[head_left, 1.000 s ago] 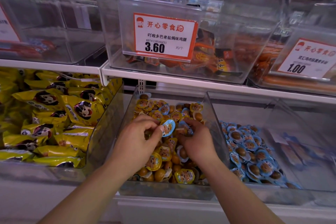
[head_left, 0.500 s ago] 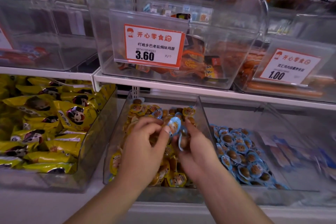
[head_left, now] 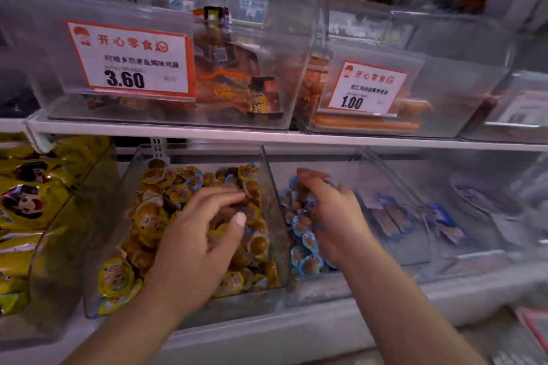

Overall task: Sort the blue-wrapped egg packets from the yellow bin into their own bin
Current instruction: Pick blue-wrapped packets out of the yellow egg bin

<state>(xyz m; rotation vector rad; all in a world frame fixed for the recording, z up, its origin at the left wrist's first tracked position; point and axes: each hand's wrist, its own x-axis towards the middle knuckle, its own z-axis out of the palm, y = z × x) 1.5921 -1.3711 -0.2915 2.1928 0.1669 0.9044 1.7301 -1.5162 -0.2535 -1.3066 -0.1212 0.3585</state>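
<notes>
Head | left hand (head_left: 198,234) loose over yellow bin (head_left: 268,184) | right hand (head_left: 335,216) on blue packets (head_left: 305,246)

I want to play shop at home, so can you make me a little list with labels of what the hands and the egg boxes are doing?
left hand: fingers loosely curled, digging in the yellow bin
right hand: over the blue bin, fingers curled; the blur hides whether it holds a packet
yellow bin contents: mostly yellow-wrapped eggs, with a few blue-wrapped egg packets near the back
blue bin contents: a pile of blue packets
shelf above: price tags reading 3.60 and 1.00
</notes>
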